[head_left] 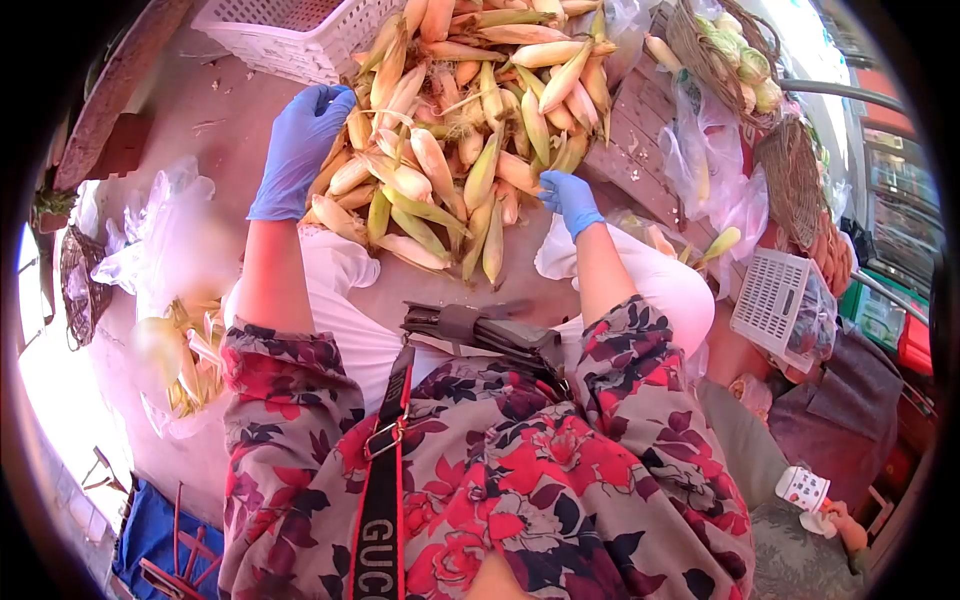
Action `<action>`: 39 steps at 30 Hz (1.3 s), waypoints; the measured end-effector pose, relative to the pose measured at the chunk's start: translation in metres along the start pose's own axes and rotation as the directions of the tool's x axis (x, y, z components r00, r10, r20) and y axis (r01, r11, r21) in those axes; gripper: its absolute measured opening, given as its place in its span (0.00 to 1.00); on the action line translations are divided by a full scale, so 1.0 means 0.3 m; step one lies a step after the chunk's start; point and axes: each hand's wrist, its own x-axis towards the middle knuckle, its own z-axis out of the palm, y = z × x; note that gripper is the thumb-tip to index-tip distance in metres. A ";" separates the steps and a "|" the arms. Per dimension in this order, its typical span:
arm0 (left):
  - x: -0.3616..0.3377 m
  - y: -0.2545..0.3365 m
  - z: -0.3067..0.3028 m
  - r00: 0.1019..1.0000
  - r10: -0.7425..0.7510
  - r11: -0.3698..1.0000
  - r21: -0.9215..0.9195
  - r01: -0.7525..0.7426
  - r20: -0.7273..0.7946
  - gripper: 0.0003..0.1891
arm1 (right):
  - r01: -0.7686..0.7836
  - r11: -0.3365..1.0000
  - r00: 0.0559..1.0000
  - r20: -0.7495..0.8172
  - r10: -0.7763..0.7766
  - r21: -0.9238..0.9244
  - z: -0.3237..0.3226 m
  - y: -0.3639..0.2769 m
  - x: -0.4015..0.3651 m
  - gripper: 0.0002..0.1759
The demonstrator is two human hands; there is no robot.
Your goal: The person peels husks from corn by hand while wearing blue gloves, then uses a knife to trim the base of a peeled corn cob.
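A large heap of corn ears (430, 160), many still in pale green and yellow husks, lies on the ground in front of my knees. My left hand (308, 135), in a blue glove, is at the heap's left edge with its fingers bent together; whatever may be between them is too small to make out. At the right edge of the heap is my right hand (568, 198), also gloved in blue, its fingertips pinched beside a husked ear. What those fingertips hold, if anything, cannot be made out.
A white plastic crate (290, 40) stands behind the heap on the left. Clear plastic bags (710, 160) and a basket of cabbages (745, 60) are at the right, above a grey crate (770, 300). Husks (195, 370) lie in a bag at the left. A black pouch (490, 335) rests on my lap.
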 end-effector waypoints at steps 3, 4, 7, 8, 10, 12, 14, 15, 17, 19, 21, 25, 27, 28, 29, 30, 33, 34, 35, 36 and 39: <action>0.024 0.004 -0.023 0.997 -0.070 0.995 -0.070 0.067 -0.044 0.17 | -0.219 0.970 0.966 0.116 0.231 -0.109 0.098 0.161 0.186 0.12; 0.040 -0.032 -0.027 0.995 -0.088 0.990 -0.115 0.081 -0.051 0.17 | -0.214 0.959 0.969 0.088 0.233 -0.185 0.123 0.235 0.250 0.14; 0.033 -0.017 -0.028 0.989 -0.145 0.975 -0.172 0.139 -0.022 0.17 | 0.079 0.732 0.994 0.002 -0.106 -0.676 0.208 0.339 0.308 0.19; 0.029 -0.010 -0.028 0.987 -0.160 0.973 -0.169 0.155 -0.015 0.17 | 0.144 0.614 0.965 -0.028 -0.261 -0.776 0.237 0.344 0.302 0.22; 0.012 0.015 -0.028 0.979 -0.204 0.969 -0.141 0.202 0.002 0.16 | 0.016 0.815 0.892 -0.359 -0.273 -0.580 0.244 0.288 0.214 0.23; -0.005 0.031 -0.026 0.986 -0.164 0.976 -0.147 0.160 -0.017 0.16 | -0.047 0.814 0.653 -0.635 -0.413 -0.578 0.207 0.294 0.243 0.24; -0.009 0.026 -0.016 0.986 -0.166 0.973 -0.165 0.159 -0.028 0.16 | -0.176 0.865 0.721 -0.660 -0.212 -0.470 0.154 0.219 0.225 0.25; -0.009 0.028 -0.012 0.987 -0.159 0.978 -0.139 0.155 -0.020 0.16 | -0.241 0.878 0.743 -0.661 -0.108 -0.414 0.125 0.180 0.213 0.26; -0.007 0.033 -0.007 0.989 -0.151 0.985 -0.085 0.149 -0.009 0.16 | -0.260 0.934 0.812 -0.579 0.075 -0.244 0.047 0.327 0.382 0.23; -0.005 0.035 0.003 0.987 -0.159 0.984 -0.084 0.160 0.015 0.15 | -0.366 0.930 0.879 -0.317 0.357 0.032 0.026 0.317 0.389 0.20; -0.001 0.053 0.010 0.986 -0.163 0.986 -0.041 0.164 0.020 0.15 | -0.345 0.937 0.890 -0.297 0.345 0.055 0.028 0.291 0.396 0.15; 0.011 0.068 0.036 0.987 -0.138 0.985 -0.096 0.146 0.082 0.14 | -0.015 0.905 0.942 -0.309 -0.130 -0.426 0.050 0.252 0.367 0.20; 0.008 0.066 0.057 0.985 -0.103 0.980 -0.155 0.124 0.139 0.13 | 0.104 0.729 0.915 -0.222 -0.337 -0.677 0.077 0.086 0.247 0.20; 0.011 0.083 0.082 0.984 -0.032 0.987 -0.151 0.059 0.177 0.14 | 0.172 0.592 0.903 -0.114 -0.414 -0.787 0.092 -0.035 0.146 0.20; 0.007 0.100 0.100 0.977 0.034 0.990 -0.143 -0.004 0.211 0.14 | 0.208 0.481 0.932 0.024 -0.361 -0.852 0.094 -0.107 0.089 0.18; 0.001 0.115 0.117 0.965 0.097 0.989 -0.135 -0.065 0.242 0.15 | 0.287 0.334 0.919 0.159 -0.360 -0.898 0.097 -0.186 0.012 0.16; -0.033 0.222 0.207 0.826 0.420 0.906 -0.127 -0.403 0.375 0.27 | 0.434 -0.055 0.822 0.421 -0.382 -0.899 0.099 -0.381 -0.226 0.12; -0.042 0.225 0.249 0.775 0.480 0.873 -0.143 -0.465 0.410 0.32 | 0.456 -0.174 0.783 0.487 -0.388 -0.873 0.096 -0.430 -0.291 0.10; -0.054 0.236 0.290 0.742 0.530 0.837 -0.116 -0.534 0.410 0.32 | 0.505 -0.199 0.722 0.537 -0.437 -0.840 0.089 -0.466 -0.338 0.09; -0.071 0.251 0.321 0.717 0.565 0.804 -0.074 -0.590 0.408 0.32 | 0.565 -0.228 0.646 0.597 -0.475 -0.793 0.088 -0.500 -0.379 0.08; -0.096 0.259 0.347 0.839 0.352 0.935 -0.186 -0.300 0.415 0.29 | 0.867 -0.008 0.332 0.589 -0.737 -0.499 0.063 -0.600 -0.478 0.11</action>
